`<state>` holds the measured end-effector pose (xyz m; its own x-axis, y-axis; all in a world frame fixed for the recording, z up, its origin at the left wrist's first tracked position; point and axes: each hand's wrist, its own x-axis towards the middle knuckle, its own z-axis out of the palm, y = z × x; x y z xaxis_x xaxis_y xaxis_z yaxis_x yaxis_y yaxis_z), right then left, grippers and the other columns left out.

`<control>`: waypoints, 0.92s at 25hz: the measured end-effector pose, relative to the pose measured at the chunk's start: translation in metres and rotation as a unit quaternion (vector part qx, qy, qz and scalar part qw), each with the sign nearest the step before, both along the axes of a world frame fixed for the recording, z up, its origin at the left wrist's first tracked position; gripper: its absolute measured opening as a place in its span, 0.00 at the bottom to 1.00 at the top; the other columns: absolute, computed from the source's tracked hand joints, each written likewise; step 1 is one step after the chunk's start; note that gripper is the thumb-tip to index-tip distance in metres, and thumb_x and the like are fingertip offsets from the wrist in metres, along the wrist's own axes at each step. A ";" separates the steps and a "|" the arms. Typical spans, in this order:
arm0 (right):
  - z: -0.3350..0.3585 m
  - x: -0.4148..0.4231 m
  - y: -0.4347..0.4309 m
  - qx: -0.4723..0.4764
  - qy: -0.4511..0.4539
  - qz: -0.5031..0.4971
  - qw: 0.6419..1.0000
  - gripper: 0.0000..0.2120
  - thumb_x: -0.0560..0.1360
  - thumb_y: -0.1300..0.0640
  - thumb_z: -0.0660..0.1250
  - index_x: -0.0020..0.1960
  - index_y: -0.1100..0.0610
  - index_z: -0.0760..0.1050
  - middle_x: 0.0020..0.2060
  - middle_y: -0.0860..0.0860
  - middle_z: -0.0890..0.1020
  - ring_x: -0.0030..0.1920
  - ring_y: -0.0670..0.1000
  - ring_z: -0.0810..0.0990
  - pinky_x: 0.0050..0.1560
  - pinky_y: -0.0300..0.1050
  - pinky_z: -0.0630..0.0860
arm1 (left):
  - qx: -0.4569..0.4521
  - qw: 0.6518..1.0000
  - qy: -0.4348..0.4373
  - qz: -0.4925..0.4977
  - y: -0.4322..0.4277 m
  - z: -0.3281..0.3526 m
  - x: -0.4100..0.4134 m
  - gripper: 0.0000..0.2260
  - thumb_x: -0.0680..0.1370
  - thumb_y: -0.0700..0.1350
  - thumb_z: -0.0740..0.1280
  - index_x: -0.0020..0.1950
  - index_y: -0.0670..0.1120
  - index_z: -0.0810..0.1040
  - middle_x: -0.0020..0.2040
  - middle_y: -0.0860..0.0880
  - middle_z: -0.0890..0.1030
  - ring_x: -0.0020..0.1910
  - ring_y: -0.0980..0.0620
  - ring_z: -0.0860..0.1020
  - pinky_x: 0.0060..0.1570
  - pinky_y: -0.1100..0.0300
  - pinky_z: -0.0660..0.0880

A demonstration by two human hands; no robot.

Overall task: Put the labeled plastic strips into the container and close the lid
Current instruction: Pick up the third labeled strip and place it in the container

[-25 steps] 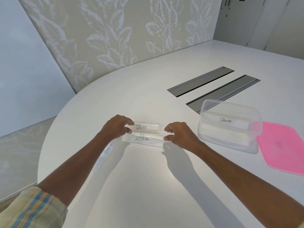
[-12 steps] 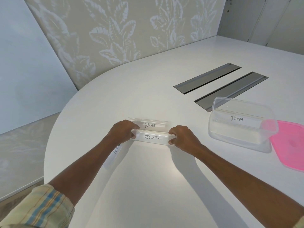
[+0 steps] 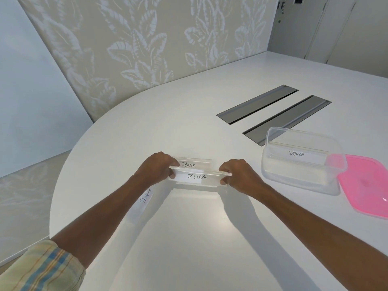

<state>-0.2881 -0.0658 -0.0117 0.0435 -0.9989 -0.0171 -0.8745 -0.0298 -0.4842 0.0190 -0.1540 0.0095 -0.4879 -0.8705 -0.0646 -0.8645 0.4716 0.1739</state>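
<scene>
A clear plastic strip labeled ZEBRA [image 3: 197,177] is held just above the white table, tilted toward me. My left hand [image 3: 156,168] pinches its left end and my right hand [image 3: 237,175] pinches its right end. Right behind it the BEAR strip [image 3: 192,163] lies on the table. A PENGUIN strip [image 3: 145,196] lies partly under my left forearm. At the right stands the clear open container [image 3: 270,143] with the PANDA strip [image 3: 296,153] inside. Its pink lid [image 3: 365,185] lies flat beside it on the right.
Two long grey cable slots [image 3: 257,103] [image 3: 287,119] are set into the white table [image 3: 189,238] behind the container. The table's rounded edge curves around at the left. A leaf-patterned wall panel [image 3: 136,49] stands beyond it.
Both hands have closed on the ends of the ZEBRA strip and raised it off the table, tilting its label toward me. The view has shifted slightly.
</scene>
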 end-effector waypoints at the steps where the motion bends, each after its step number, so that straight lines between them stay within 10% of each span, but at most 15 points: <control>1: 0.004 -0.005 0.001 -0.005 -0.005 -0.001 1.000 0.15 0.71 0.59 0.79 0.56 0.54 0.84 0.48 0.49 0.83 0.49 0.52 0.80 0.49 0.47 0.76 | -0.002 1.000 0.003 -0.003 0.000 0.005 -0.004 0.22 0.74 0.35 0.71 0.66 0.52 0.85 0.50 0.57 0.90 0.55 0.51 0.85 0.54 0.56 0.79; 12: 0.076 -0.080 0.027 -0.039 -0.066 -0.046 0.996 0.23 0.66 0.59 0.84 0.60 0.54 0.86 0.49 0.51 0.86 0.51 0.49 0.84 0.54 0.45 0.80 | -0.022 0.997 0.061 -0.042 0.021 0.068 -0.070 0.22 0.72 0.32 0.70 0.56 0.56 0.87 0.45 0.59 0.89 0.34 0.67 0.77 0.45 0.58 0.79; 23: 0.130 -0.194 0.051 -0.086 -0.039 -0.093 0.991 0.21 0.65 0.60 0.85 0.57 0.55 0.86 0.44 0.50 0.86 0.47 0.52 0.84 0.49 0.46 0.82 | -0.039 0.984 0.157 -0.069 0.027 0.115 -0.192 0.18 0.73 0.34 0.77 0.59 0.51 0.89 0.54 0.51 0.89 0.56 0.49 0.84 0.55 0.52 0.81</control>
